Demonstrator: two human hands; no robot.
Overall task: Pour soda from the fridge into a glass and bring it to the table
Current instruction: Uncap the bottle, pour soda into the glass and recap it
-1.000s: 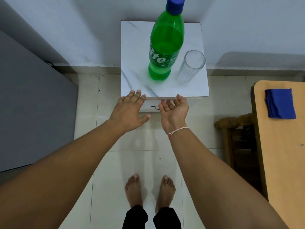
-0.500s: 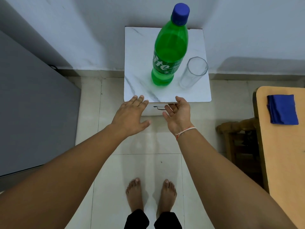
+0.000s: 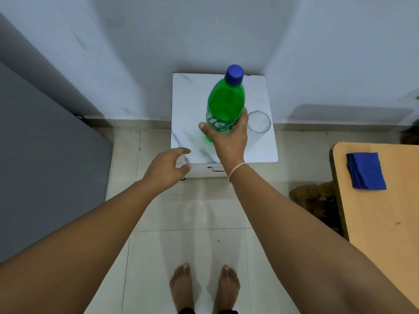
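— Gripping the green plastic soda bottle (image 3: 225,107), is that the right hand (image 3: 229,141)?

— Yes. Its thumb lies across the near left side of the label, and the other fingers curl round the right side, so the rounded, translucent body sits inside the grasp. The bottle stands upright on the small white stand (image 3: 263,94), whose flat top has a grey marble-like veining. A ribbed blue cap (image 3: 235,74) is on the neck, well above the fingers.

— And the glass?

— A clear drinking glass (image 3: 258,123), faceted at its rim, stands just to the right of the right hand's fingertips; whether they touch it I cannot tell.

— The left hand (image 3: 166,169)?

— It hovers at the near left corner of the stand, fingers loosely curved and holding nothing. A thin thread band (image 3: 237,168) circles the right wrist.

— Anything else?

— Far off to the right of both hands, a smooth wooden table (image 3: 374,223) with a rounded corner carries a folded blue cloth (image 3: 366,171). Pale glossy tiles (image 3: 188,245) cover the floor beneath the arms, and a flat grey panel (image 3: 45,166) stands left of the left hand.
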